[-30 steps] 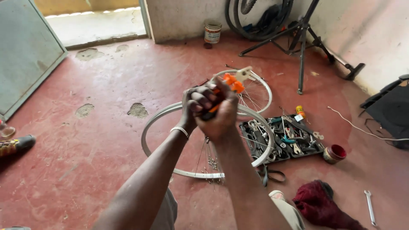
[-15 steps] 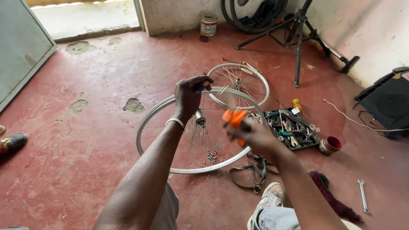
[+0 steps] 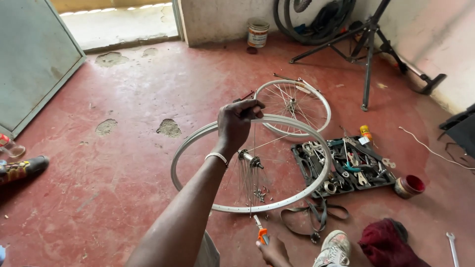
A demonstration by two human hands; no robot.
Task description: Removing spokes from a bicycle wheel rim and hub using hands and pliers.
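Silver round rim (image 3: 198, 136) gripped by left hand (image 3: 237, 121).

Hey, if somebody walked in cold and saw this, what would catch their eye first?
Probably the bare silver wheel rim at centre, held up by the left hand, loose spokes dangling from its hub. Behind it a fully spoked wheel lies on the red floor, and the open tool tray sits right of it.

The right hand (image 3: 273, 249) drops from the middle of the frame, where both hands met, to the bottom edge, taking the orange-handled tool (image 3: 261, 232) along. The left hand (image 3: 237, 123) now grips the top of the silver rim (image 3: 316, 148) alone, lower than before.
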